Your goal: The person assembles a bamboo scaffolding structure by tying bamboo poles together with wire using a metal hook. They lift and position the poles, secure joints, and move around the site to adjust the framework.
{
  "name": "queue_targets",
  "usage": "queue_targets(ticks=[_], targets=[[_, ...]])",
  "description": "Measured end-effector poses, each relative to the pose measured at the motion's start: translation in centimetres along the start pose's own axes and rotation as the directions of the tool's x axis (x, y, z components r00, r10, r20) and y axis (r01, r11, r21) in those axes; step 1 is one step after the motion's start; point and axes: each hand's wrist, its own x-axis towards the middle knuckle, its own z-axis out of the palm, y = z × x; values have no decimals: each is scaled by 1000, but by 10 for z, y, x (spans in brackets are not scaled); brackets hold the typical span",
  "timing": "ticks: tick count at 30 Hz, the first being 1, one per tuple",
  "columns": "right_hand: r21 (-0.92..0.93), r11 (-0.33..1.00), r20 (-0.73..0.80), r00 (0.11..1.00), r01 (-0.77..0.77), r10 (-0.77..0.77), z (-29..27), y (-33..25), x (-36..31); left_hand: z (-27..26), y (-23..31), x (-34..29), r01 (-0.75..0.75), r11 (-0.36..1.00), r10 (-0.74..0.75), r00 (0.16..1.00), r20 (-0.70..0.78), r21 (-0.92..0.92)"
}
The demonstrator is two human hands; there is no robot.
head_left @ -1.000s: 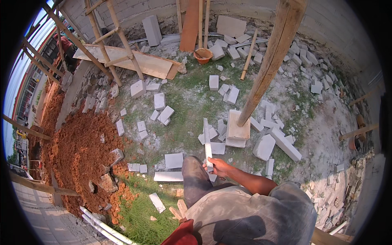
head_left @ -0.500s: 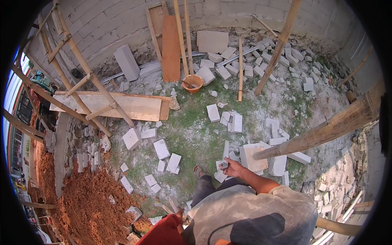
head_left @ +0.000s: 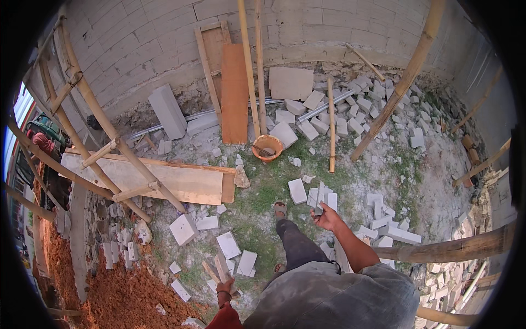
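Note:
My right hand (head_left: 327, 217) is closed around the lower end of a narrow grey strip (head_left: 320, 196), which points away from me above pale blocks. Whether it is cut block or a tool, I cannot tell. Low on the left, my left hand (head_left: 224, 287) in a red sleeve grips narrow wood pieces (head_left: 222, 267): a flat greyish one and a thinner tan one, spread apart at their far ends. Pale blocks (head_left: 228, 244) lie on the ground just beyond them. My sandalled foot (head_left: 280, 209) is stepped forward between the hands.
An orange bucket (head_left: 267, 148) with a tool in it stands ahead, by upright bamboo poles. Broken blocks (head_left: 364, 104) pile along the back wall. Bamboo scaffolding (head_left: 104, 120) and a long board (head_left: 148, 178) are left, above red soil (head_left: 120, 290). A thick bamboo pole (head_left: 449, 251) crosses at right.
I have stepped forward, and the bucket and boards sit lower in view. My left hand has swung out to the left with the wood pieces; my right hand still carries the grey strip.

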Motion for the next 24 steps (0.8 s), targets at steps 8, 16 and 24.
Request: queue_targets(ticks=[8, 16, 24], targets=[[-142, 928, 54, 939, 344, -340, 132, -215, 132, 46, 184, 48, 172, 962, -217, 953, 213, 211], [-715, 530, -260, 530, 457, -807, 299, -501, 254, 43, 336, 89, 114, 974, -149, 973, 174, 194], [-920, 94, 338, 890, 381, -306, 277, -298, 363, 7, 456, 131, -218, 976, 217, 970, 109, -1]])
